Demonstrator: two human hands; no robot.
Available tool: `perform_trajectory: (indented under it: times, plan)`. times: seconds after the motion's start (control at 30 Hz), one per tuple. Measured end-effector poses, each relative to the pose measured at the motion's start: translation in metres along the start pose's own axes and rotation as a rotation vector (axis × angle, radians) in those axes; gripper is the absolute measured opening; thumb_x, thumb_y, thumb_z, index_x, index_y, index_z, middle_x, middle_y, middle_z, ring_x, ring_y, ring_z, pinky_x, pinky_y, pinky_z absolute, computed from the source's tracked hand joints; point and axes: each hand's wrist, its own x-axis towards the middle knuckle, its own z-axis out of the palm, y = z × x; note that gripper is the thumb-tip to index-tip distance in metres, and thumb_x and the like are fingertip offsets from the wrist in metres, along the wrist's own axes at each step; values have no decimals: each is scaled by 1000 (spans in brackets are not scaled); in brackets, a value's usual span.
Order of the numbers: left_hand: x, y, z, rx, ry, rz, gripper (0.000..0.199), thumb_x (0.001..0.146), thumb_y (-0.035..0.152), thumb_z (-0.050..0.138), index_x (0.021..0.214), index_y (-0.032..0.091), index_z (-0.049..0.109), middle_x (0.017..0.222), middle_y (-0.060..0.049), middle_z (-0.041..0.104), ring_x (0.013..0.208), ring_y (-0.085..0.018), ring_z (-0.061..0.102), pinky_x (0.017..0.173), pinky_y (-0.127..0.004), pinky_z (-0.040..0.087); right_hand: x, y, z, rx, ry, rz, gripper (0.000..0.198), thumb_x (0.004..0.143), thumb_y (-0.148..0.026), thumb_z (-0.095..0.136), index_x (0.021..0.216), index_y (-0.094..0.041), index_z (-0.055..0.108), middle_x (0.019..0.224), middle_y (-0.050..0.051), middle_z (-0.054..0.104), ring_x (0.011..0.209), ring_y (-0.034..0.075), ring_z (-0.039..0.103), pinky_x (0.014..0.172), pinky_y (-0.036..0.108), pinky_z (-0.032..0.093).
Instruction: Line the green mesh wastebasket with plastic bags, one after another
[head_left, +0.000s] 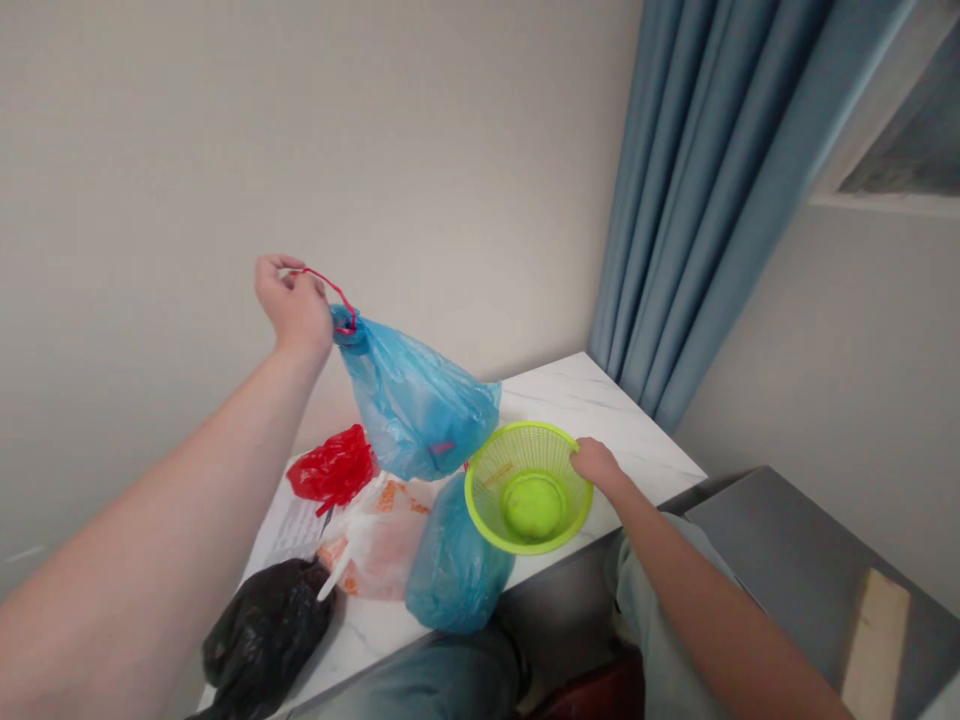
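Left hand [291,305] pinched red tie [331,286] at neck of blue bag [416,395]. Bag hung over white table [559,395], long axis slanting from neck, upper left, to wide bottom, lower right, toward green basket [529,547]. Right hand [598,462] gripped basket's right rim; mouth faced up. Second blue bag [459,565] sat near basket.
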Motion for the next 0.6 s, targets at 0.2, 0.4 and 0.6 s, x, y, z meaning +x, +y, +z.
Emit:
perform_trajectory:
  times: [0.2, 0.4, 0.6]
  plan:
    - [-28, -25, 3, 85, -163, -66, 23, 87, -1, 49, 104, 14, 44, 65, 9, 55, 60, -7, 50, 65, -20, 40, -4, 3, -4, -13, 3, 50, 32, 86, -19, 50, 110, -11, 70, 112, 20, 72, 104, 30, 69, 81, 34, 50]
    - [-82, -82, -8, 272, -343, -173, 21, 84, 6, 53, 102, 17, 50, 68, 3, 62, 69, -14, 60, 71, -25, 45, 6, 3, -1, 5, 11, 44, 32, 88, -19, 49, 110, -13, 70, 115, 19, 71, 107, 28, 68, 83, 32, 49]
    - [-151, -133, -42, 847, -542, -206, 82, 84, 46, 61, 144, 2, 27, 127, -27, 56, 118, -36, 57, 95, -43, 44, 14, 4, 6, -17, 0, 3, 30, 90, -20, 46, 109, -14, 70, 115, 17, 71, 109, 27, 67, 83, 30, 47]
